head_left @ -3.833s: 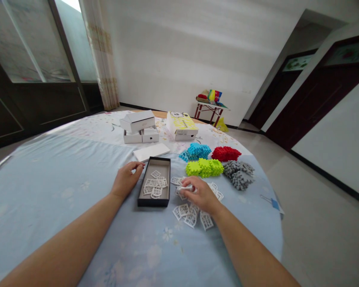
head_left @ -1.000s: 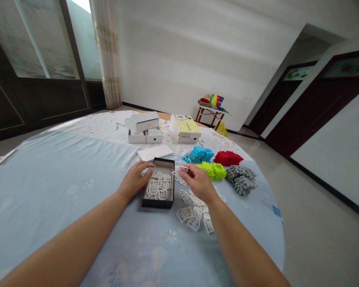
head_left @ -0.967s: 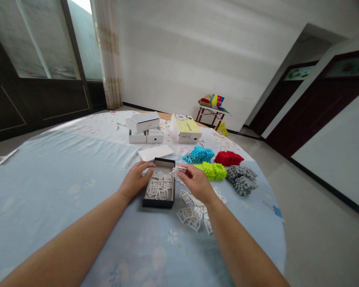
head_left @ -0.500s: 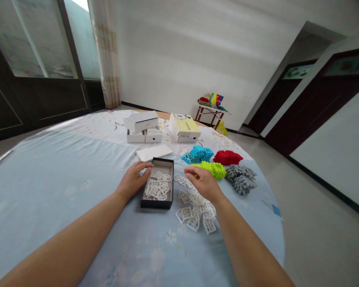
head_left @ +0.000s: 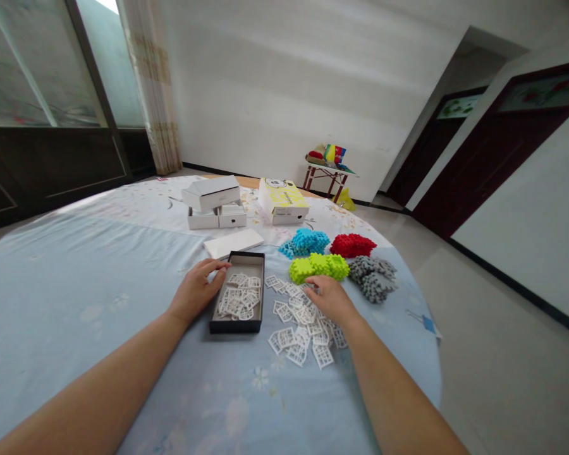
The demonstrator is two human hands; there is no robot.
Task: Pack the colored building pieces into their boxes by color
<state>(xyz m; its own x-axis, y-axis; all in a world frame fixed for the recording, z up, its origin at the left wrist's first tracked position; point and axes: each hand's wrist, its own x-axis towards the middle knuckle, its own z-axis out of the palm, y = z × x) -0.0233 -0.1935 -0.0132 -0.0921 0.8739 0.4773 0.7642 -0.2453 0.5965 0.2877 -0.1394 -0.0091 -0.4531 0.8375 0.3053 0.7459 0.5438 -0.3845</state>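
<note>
My left hand (head_left: 198, 292) grips the left wall of a shallow black box (head_left: 237, 326), fingers over the rim and thumb lower along the side. Inside the box lies a heap of small white lattice window pieces (head_left: 241, 297). To the right of the box, more white lattice pieces (head_left: 296, 346) are spread loose on the cloth. My right hand (head_left: 332, 299) is low over the far side of this loose pile, its thumb and fingers curved but apart, with nothing visible between them. Just beyond it is a row of lime-green knobbly blocks (head_left: 318, 266).
Blue blocks (head_left: 308, 241), red blocks (head_left: 353, 245) and grey blocks (head_left: 372, 278) lie at the right. A flat white lid (head_left: 234, 243) rests behind the box. Farther back stand white boxes (head_left: 212, 194) and a yellow-white box (head_left: 284, 202). A blue clip (head_left: 428, 323) sits at the table's right edge.
My right hand has moved down and nearer the loose white pieces, its fingers spreading from a pinch. My left hand stays on the box. The whole view has shifted slightly.
</note>
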